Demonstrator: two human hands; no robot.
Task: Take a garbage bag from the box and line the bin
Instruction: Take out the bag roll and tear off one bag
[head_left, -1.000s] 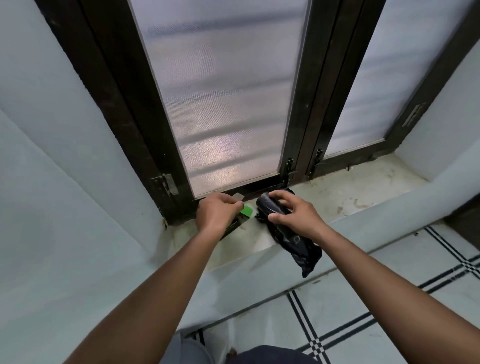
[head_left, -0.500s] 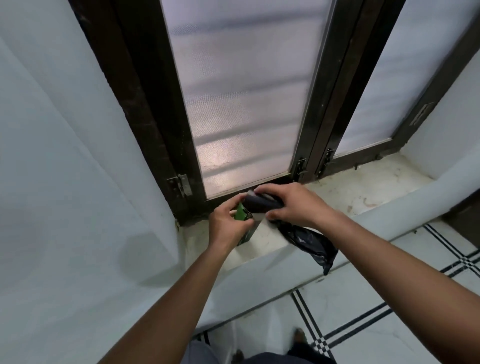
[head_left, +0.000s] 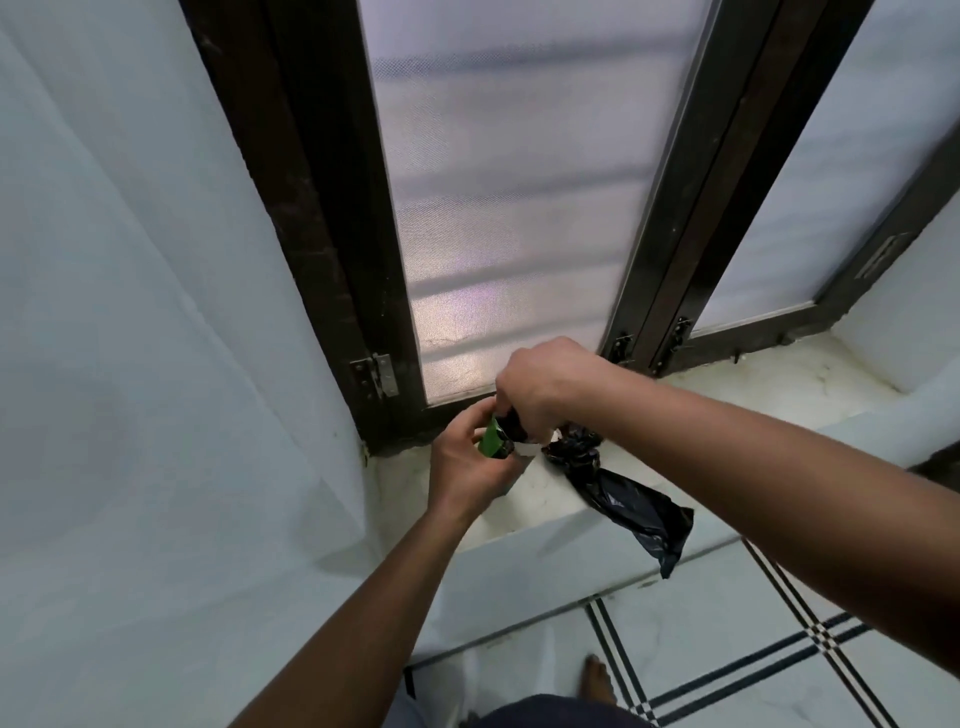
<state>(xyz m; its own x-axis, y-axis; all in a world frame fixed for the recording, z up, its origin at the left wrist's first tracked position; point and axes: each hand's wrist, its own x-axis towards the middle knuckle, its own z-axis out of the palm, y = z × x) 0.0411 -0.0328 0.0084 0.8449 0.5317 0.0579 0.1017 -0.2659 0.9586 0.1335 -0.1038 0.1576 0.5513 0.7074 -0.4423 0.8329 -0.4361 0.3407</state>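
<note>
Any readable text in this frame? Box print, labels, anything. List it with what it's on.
None readable.
Green box in the left hand: only a sliver shows, any print too small and blurred to read.
Black garbage bag hanging off the sill: no visible print.
Window frame and frosted panes: no signs or labels.

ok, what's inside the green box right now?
A black roll end shows at the small green cardboard box mouth, gripped by the right hand. Deeper contents are hidden by the left hand.
</note>
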